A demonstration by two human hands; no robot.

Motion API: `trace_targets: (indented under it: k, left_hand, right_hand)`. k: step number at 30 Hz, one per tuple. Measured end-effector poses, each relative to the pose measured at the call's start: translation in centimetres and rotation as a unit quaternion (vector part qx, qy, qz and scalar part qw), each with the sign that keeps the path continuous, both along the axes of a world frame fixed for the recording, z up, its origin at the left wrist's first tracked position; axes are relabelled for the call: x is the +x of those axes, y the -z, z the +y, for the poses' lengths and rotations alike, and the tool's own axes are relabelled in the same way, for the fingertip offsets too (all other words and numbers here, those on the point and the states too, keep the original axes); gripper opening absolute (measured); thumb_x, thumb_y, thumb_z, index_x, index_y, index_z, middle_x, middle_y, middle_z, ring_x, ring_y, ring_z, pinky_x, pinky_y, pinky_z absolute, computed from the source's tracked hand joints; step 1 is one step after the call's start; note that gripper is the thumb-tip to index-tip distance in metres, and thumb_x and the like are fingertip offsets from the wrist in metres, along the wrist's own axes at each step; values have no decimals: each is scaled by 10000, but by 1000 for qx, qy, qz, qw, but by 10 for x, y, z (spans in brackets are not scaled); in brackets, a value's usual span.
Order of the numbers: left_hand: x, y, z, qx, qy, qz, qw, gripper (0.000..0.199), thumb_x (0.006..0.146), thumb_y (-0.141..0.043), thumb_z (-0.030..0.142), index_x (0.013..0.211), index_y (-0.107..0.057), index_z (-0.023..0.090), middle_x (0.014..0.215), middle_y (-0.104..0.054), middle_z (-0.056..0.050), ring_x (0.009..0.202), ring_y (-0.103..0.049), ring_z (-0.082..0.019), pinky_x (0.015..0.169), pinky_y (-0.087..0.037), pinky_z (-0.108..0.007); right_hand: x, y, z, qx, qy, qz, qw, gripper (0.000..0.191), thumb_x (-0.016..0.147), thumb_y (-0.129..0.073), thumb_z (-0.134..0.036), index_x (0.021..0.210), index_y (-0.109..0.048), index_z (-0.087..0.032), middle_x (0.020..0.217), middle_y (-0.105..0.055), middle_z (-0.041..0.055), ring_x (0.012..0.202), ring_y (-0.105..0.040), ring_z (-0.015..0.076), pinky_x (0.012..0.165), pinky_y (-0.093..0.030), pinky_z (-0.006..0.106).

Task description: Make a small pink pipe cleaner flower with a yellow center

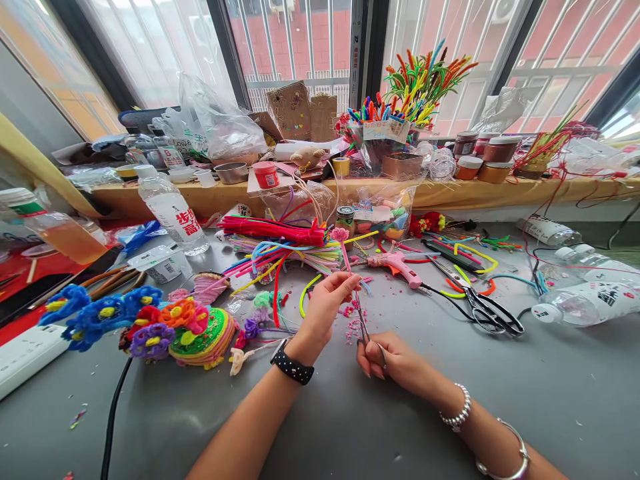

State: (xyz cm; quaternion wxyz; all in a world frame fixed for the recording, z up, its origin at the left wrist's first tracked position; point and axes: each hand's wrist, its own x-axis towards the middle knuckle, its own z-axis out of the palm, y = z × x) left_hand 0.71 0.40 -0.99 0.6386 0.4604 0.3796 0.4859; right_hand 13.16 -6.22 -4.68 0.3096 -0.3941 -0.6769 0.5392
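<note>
My left hand [323, 308], with a black dotted watch band at its wrist, pinches a pink pipe-cleaner flower [340, 235] upright by its stem. My right hand [387, 357] has its fingers in the handles of slim metal scissors [362, 320]. Their blades point up to just beneath my left fingertips; whether they touch the stem I cannot tell. Pink clippings [353, 328] lie scattered below on the grey table. A bundle of red pipe cleaners [275, 230] lies behind my left hand. To its left sit a green-topped pipe-cleaner piece [203, 337] and blue flowers [107, 311].
A pink glue gun [397, 265] and large black-handled scissors [483, 303] lie right of my hands. Plastic bottles [590, 303] lie at the right edge; another bottle [173, 210] stands at left. A cluttered ledge [200, 198] runs below the window. A black cable [115, 417] crosses the front left.
</note>
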Motion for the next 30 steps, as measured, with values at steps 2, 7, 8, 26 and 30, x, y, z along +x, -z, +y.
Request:
trace_targets:
  k: [2, 7, 8, 26, 30]
  left_hand:
    - [0, 0, 0, 2, 1, -1, 1000, 156, 626, -646, 296, 657, -604, 150, 594, -549, 29, 512, -397, -49, 532, -311, -194]
    - [0, 1, 0, 3, -2, 3, 1000, 154, 621, -649, 299, 646, -608, 153, 589, -551, 30, 518, -410, -53, 537, -310, -200]
    - [0, 1, 0, 2, -4, 6, 1000, 155, 617, -652, 300, 642, -608, 153, 588, -551, 30, 523, -416, -55, 538, -311, -201]
    - [1, -1, -1, 1, -23, -16, 1000, 138, 622, -649, 279, 644, -593, 155, 581, -537, 38, 512, -391, -51, 541, -311, -198]
    - [1, -2, -1, -5, -22, -28, 999, 127, 627, -646, 266, 650, -597, 151, 582, -535, 37, 519, -386, -48, 539, -310, -189]
  right_hand:
    - [0, -2, -1, -2, -6, 6, 1000, 609, 759, -236, -667, 552, -468, -143, 471, -359, -37, 450, -331, 75, 451, -273, 197]
    - [1, -1, 0, 6, -2, 1, 1000, 608, 751, -246, -673, 541, -463, -146, 470, -361, -36, 450, -334, 77, 457, -278, 202]
    - [1, 0, 0, 6, 0, -2, 1000, 606, 749, -253, -673, 536, -462, -146, 465, -360, -38, 445, -331, 76, 454, -276, 202]
    - [0, 2, 1, 2, 19, 16, 1000, 574, 758, -305, -645, 508, -442, -148, 449, -334, -46, 427, -285, 65, 427, -229, 201]
    - [0, 0, 1, -2, 25, 11, 1000, 560, 759, -324, -634, 484, -406, -153, 454, -339, -44, 424, -273, 59, 420, -218, 202]
